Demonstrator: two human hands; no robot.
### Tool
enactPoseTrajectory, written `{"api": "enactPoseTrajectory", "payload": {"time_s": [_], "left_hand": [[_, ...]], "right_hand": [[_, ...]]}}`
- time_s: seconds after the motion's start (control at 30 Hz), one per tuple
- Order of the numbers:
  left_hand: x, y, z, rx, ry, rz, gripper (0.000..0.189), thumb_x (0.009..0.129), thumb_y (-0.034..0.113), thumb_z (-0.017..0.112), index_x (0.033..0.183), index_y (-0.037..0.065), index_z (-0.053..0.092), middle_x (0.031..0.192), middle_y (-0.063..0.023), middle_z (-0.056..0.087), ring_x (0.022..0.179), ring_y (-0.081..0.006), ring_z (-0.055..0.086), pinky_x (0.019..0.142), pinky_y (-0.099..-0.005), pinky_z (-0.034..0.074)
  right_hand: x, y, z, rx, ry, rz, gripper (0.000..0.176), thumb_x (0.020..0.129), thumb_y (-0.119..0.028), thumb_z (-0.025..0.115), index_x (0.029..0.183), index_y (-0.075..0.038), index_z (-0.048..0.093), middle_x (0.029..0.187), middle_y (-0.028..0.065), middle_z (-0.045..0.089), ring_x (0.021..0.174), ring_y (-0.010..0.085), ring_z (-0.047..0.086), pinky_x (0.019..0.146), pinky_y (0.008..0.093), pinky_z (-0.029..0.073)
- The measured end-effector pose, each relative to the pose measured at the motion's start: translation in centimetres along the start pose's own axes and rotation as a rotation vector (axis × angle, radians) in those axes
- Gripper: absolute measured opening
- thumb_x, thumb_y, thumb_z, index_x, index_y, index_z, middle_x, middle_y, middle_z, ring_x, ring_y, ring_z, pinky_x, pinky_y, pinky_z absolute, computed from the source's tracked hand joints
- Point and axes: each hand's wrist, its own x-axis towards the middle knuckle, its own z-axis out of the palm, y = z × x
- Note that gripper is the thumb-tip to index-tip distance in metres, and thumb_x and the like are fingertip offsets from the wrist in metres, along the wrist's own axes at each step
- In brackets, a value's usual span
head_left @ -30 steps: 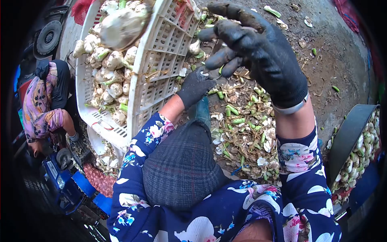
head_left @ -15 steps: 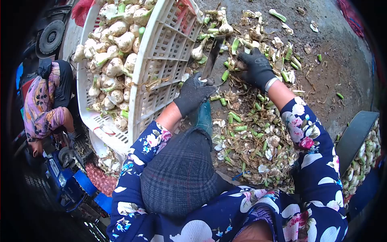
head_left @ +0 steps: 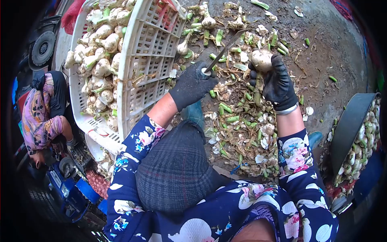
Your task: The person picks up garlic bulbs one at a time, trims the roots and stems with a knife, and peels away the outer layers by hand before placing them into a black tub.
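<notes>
Black-gloved, the left hand (head_left: 193, 84) clamps a knife (head_left: 224, 51) (blade pointing to one o'clock) while the right hand (head_left: 279, 82) grips a garlic bulb (head_left: 262, 59) at one o'clock. Trimming appears in hand, and the cut calls for bringing bulb to blade. A white crate (head_left: 149, 60) sits at ten o'clock.

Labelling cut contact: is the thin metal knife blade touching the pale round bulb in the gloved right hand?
Apart. Head view: the knife blade slants left of the pale round bulb in the right hand, clear gap between.
</notes>
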Motion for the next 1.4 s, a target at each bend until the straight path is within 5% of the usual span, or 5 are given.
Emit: {"api": "enactPoseTrajectory", "payload": {"time_s": [0.17,0.53,0.9,1.3,1.4], "left_hand": [[-0.4,2.9,0.4,0.557,0.136,0.534,0.020,0.071,0.014,0.063,0.085,0.005,0.051,0.081,-0.0150,0.049,0.077,-0.0351,0.051,0.065,-0.0421,0.043],[-0.7,2.0,0.4,0.601,0.116,0.549,0.022,0.071,0.012,0.061,0.090,0.005,0.053,0.084,-0.0155,0.051,0.083,-0.0342,0.053,0.071,-0.0406,0.045],[-0.2,-4.6,1.0,-0.109,0.037,-0.029,0.036,0.075,0.013,0.068,0.103,0.001,0.049,0.085,-0.0019,0.054,0.076,-0.0068,0.052,0.068,-0.0235,0.045],[0.1,-5.6,0.4,0.071,0.109,-0.115,0.031,0.071,0.020,0.062,0.095,0.003,0.055,0.085,-0.0141,0.061,0.080,-0.0274,0.059,0.075,-0.0360,0.046],[0.6,-6.5,0.5,1.000,0.141,0.680,0.034,0.072,0.021,0.061,0.101,0.003,0.056,0.088,-0.0150,0.061,0.081,-0.0268,0.059,0.075,-0.0367,0.045]], "right_hand": [[-1.0,-0.4,2.1,-0.173,-0.072,-0.002,0.041,0.074,-0.012,0.064,0.110,-0.002,0.048,0.092,0.0085,0.059,0.074,0.0152,0.059,0.060,0.0265,0.048],[-1.6,0.5,1.3,-0.948,-0.004,-0.321,0.055,0.064,-0.001,0.071,0.113,-0.001,0.046,0.095,0.0033,0.058,0.084,0.0104,0.055,0.072,0.0265,0.047],[-2.5,-0.6,2.8,-0.288,0.051,-0.027,0.047,0.074,-0.013,0.063,0.117,-0.006,0.046,0.101,0.0072,0.056,0.083,0.0180,0.058,0.071,0.0297,0.047],[-1.2,-0.4,8.1,0.097,-0.028,-0.218,0.038,0.078,-0.008,0.058,0.114,-0.008,0.043,0.098,0.0099,0.055,0.086,0.0208,0.060,0.072,0.0339,0.053],[0.0,-1.0,11.9,-0.165,-0.176,-0.233,0.044,0.079,-0.016,0.062,0.118,-0.006,0.043,0.106,0.0103,0.056,0.094,0.0213,0.059,0.079,0.0319,0.051]]}}
